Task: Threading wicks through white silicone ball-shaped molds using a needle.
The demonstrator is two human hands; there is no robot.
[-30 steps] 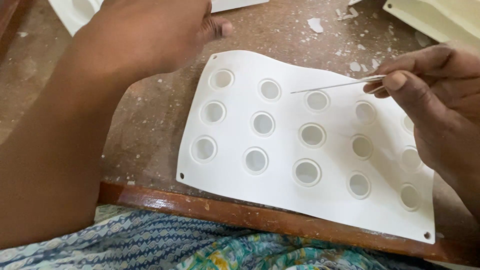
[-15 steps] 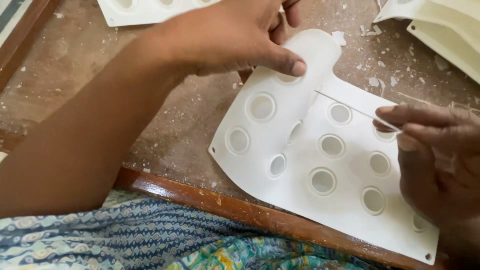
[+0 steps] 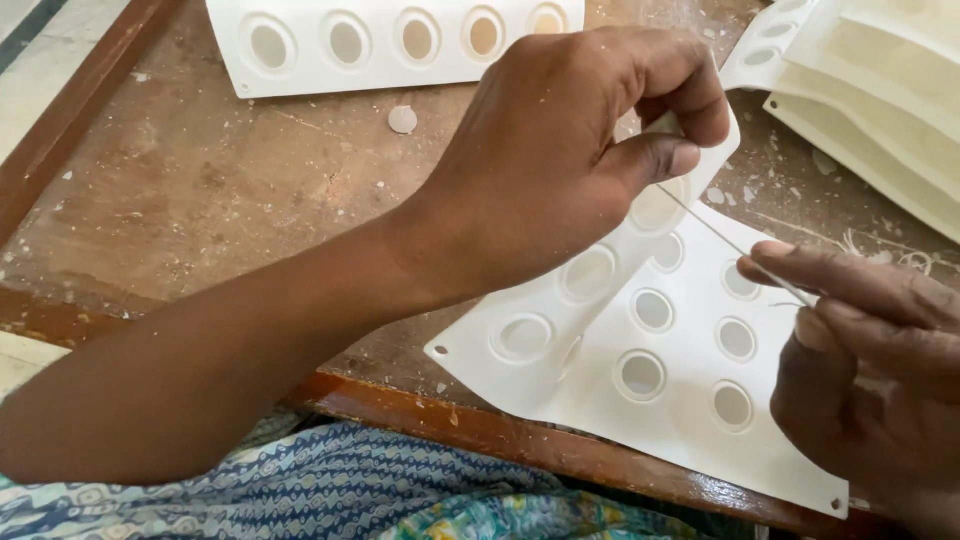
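Here, your left hand (image 3: 560,170) pinches the far corner of the white mould sheet (image 3: 650,370) between thumb and fingers, curling it up off the worktop (image 3: 200,190). Your right hand (image 3: 870,350), at four o'clock from it, grips a thin needle (image 3: 735,245) whose tip points toward the lifted edge. Keep the curl gentle so the soft, matte sheet doesn't crease across its round holes. More pale sheets (image 3: 400,40) lie at twelve o'clock on the dusty, scuffed wood.
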